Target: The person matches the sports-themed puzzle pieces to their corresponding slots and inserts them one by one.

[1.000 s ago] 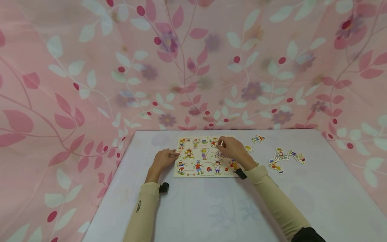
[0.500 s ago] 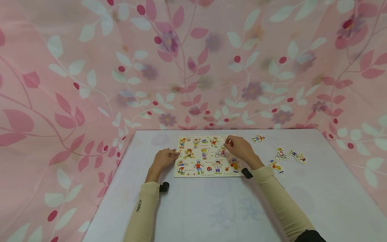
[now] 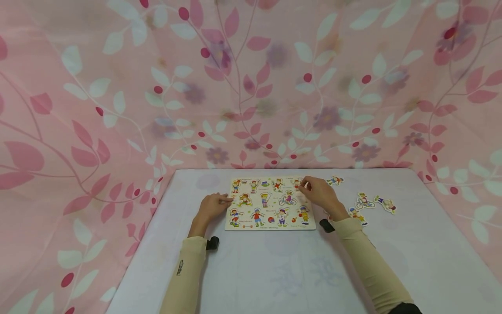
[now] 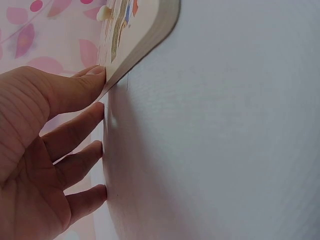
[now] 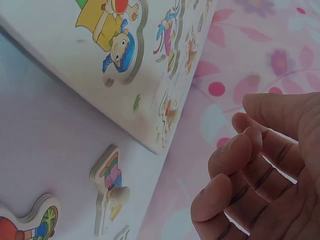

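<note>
A cream wooden puzzle board [image 3: 255, 207] printed with children at sports lies flat on the table. My left hand [image 3: 211, 206] is at the board's left edge. In the left wrist view its thumb [image 4: 80, 92] touches that edge, and the other fingertips are spread down at the tabletop. My right hand [image 3: 321, 194] hovers over the board's right edge, near a small figure [image 3: 297, 184] at the upper right. In the right wrist view its fingers [image 5: 230, 155] are loosely bent, with nothing between them and the thumb.
To the right lie loose puzzle pieces: a cyclist [image 3: 364, 200], a figure lying sideways [image 3: 386, 204], a child piece [image 3: 357, 215] partly behind the right sleeve, and another [image 3: 335, 180] at the back. A pink floral cloth [image 3: 251, 87] hangs behind the white table [image 3: 274, 270].
My right hand has moved rightwards across the board, uncovering the cyclist and the upper right figure. It now hides a piece lying right of the board. My left hand stays put.
</note>
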Tool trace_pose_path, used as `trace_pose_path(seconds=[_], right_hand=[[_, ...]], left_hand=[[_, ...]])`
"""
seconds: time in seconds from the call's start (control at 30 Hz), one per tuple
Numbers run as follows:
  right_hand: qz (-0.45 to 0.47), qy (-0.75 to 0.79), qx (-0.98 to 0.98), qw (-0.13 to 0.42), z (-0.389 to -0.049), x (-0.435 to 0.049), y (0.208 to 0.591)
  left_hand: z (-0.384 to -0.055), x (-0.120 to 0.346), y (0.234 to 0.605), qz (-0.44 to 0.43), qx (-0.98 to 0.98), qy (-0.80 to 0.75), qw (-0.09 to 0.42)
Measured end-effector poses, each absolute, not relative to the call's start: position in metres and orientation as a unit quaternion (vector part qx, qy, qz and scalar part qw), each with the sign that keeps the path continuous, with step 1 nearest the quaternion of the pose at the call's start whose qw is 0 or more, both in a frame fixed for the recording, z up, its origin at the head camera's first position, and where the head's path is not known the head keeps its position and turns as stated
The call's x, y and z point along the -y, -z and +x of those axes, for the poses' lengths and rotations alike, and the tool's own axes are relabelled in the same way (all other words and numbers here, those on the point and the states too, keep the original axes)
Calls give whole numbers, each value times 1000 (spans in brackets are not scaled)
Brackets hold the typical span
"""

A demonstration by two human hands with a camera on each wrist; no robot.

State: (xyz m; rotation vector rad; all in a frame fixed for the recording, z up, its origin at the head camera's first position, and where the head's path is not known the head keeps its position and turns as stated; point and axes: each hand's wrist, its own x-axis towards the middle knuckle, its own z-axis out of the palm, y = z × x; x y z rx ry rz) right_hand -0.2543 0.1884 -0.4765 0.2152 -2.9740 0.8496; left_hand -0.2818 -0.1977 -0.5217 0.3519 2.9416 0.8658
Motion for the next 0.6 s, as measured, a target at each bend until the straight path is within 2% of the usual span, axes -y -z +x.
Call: trace_pose_path(seconds=[0.6], right_hand=[[44, -297, 954, 10, -253, -212, 483]], left_hand=[[-282, 198, 522, 113, -953, -281, 29]])
